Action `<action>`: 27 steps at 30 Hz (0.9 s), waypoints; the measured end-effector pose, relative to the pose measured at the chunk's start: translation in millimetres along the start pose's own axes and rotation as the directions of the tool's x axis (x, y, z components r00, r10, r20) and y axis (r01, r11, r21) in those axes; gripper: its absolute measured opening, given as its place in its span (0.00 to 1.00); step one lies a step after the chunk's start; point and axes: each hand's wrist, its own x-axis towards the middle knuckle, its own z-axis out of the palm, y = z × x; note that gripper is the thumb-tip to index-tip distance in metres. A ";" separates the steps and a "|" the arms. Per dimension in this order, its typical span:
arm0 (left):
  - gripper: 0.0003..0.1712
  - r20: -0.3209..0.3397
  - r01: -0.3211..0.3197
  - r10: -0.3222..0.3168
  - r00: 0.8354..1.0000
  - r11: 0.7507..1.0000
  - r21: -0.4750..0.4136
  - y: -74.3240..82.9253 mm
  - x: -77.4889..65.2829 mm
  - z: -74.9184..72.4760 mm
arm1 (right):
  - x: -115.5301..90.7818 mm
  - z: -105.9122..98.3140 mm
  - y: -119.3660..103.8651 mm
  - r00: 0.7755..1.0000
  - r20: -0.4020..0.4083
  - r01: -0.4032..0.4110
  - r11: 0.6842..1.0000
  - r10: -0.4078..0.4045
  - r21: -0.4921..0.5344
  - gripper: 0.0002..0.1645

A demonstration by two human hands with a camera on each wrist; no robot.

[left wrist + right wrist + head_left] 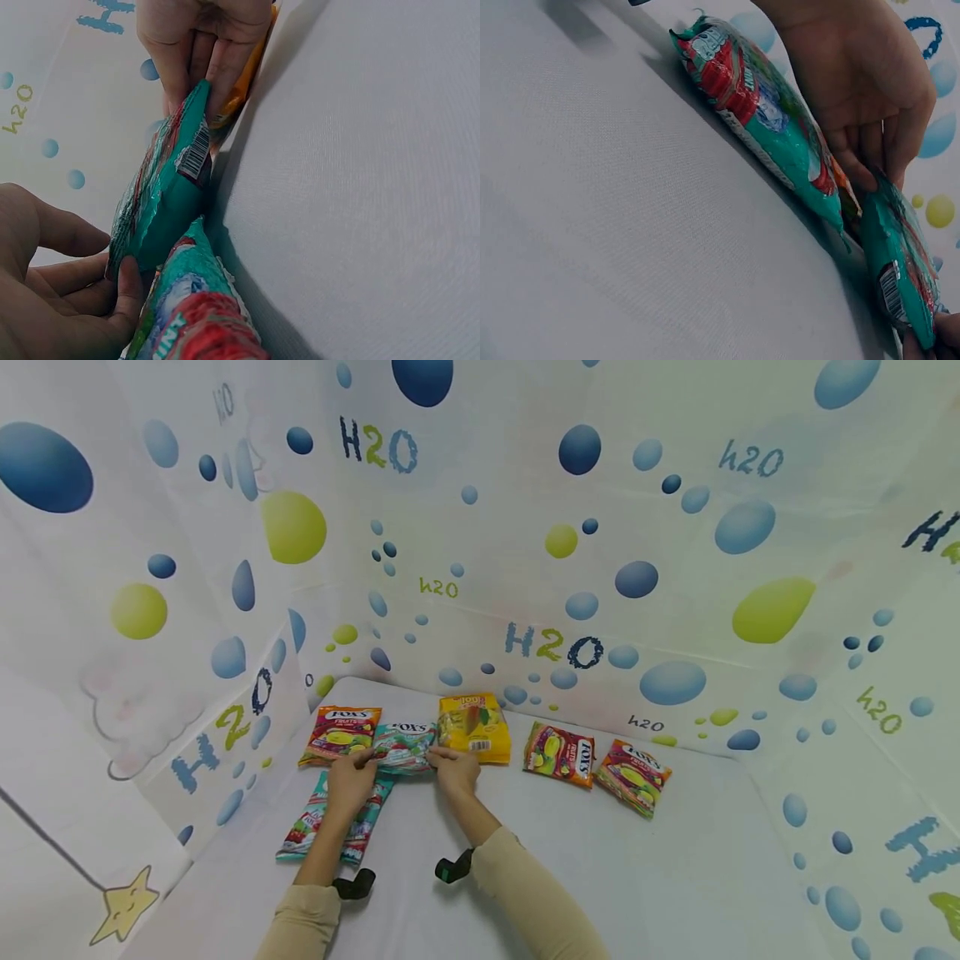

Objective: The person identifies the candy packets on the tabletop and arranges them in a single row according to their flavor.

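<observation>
Both hands hold a teal FOX'S candy bag (405,747) between them, one at each side edge. My left hand (351,783) pinches its left edge with thumb and fingers, seen closely in the left wrist view, where the bag (161,199) is tilted on edge. The right hand (457,773) pinches the opposite edge; in the right wrist view only its fingertips (946,334) show at the corner. Under my left forearm lie teal candy bags (315,820), partly hidden by the arm. An orange-red FOX'S Fruits bag (341,732) lies just behind my left hand.
A yellow candy bag (474,727) lies behind the right hand. Farther right are two red FOX'S Fruits bags, one flat (558,754) and one turned at an angle (633,777). The white table (525,852) meets printed curtain walls (510,560) at the back and sides.
</observation>
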 end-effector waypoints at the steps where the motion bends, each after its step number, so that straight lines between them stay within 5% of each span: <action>1: 0.26 -0.003 -0.001 0.001 1.000 1.000 0.001 0.2 -0.7 -0.5 | -0.6 0.2 0.0 1.000 0.002 0.003 1.000 -0.003 0.002 0.03; 16: 0.26 -0.058 -0.001 -0.001 0.998 1.000 -0.028 7.7 -9.0 -2.9 | -5.8 -4.1 -0.6 0.997 0.018 0.072 0.997 -0.072 0.034 0.04; 27: 0.23 -0.121 -0.080 0.066 0.990 0.991 -0.109 13.3 -14.3 -4.8 | -11.1 -5.0 -6.8 0.982 0.017 0.183 0.977 -0.186 0.108 0.04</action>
